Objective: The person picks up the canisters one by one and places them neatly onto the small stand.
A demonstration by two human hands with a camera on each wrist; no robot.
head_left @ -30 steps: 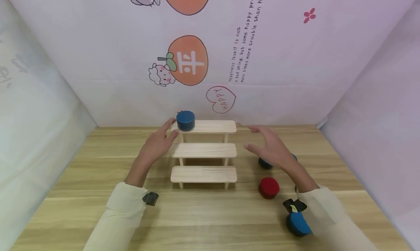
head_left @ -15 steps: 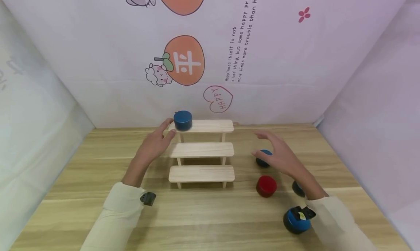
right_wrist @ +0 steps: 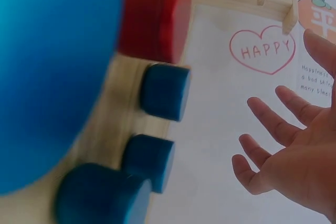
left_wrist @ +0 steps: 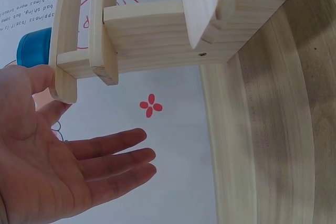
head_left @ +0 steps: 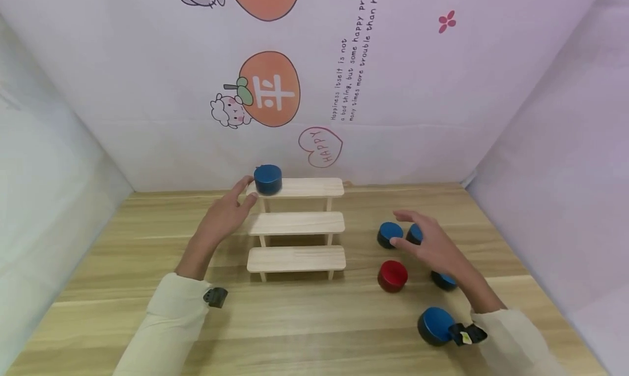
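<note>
A three-tier wooden display stand [head_left: 296, 223] stands at the middle back of the table. A round blue tin [head_left: 267, 180] sits on the left end of its top shelf. Beside that tin, my left hand [head_left: 223, 215] has thumb and index at the shelf's end, its other fingers extended in the left wrist view. My right hand [head_left: 434, 248] hovers with fingers spread and holds nothing. Close below its fingertips are a blue tin [head_left: 390, 234] and a second blue tin [head_left: 415, 233], partly covered by the hand.
A red tin [head_left: 392, 276] stands right of the stand. Another blue tin [head_left: 444, 280] lies partly under the right forearm, and one more blue tin [head_left: 435, 326] is nearest the front. A printed white cloth [head_left: 393, 147] hangs behind, with white side walls.
My right hand has moved right and toward the front, off to the tins, uncovering more of them. The left hand keeps its place by the top shelf; the whole view shifts slightly.
</note>
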